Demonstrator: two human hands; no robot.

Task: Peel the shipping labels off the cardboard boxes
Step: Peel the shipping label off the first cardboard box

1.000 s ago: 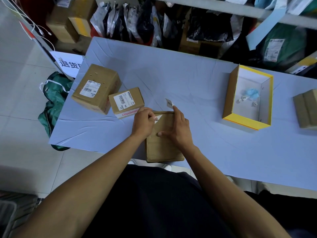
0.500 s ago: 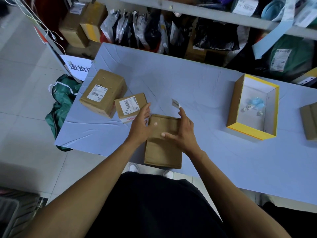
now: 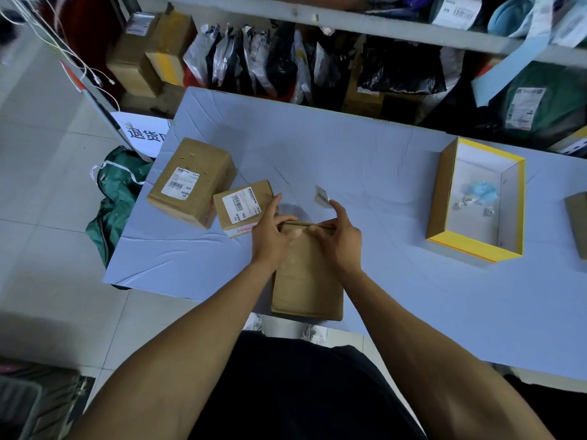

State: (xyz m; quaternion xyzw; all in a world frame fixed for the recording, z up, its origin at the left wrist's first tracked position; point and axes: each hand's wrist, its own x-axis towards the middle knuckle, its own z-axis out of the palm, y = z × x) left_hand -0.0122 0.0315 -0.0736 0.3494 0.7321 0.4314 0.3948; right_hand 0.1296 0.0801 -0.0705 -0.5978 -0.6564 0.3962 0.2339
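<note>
Both hands grip the far edge of a plain cardboard box [image 3: 306, 281] at the near edge of the table [image 3: 397, 281], the left hand [image 3: 273, 236] curled over it, the right hand [image 3: 340, 239] also pinching a peeled label scrap [image 3: 322, 195], with two labelled boxes [image 3: 219, 192] just left.

One view only: head cam, wide-angle, worn by the person, looking fwd and steeply down. Close range: forearms enter from the bottom edge, left hand [image 3: 270, 236] and right hand [image 3: 340, 241] sit near frame centre. The counter [image 3: 365, 173] fills the middle and right of frame; a shelf [image 3: 349, 19] runs across the top, floor at left. Edges bend w/ lens distortion. No 2nd view, so no overlap.
</note>
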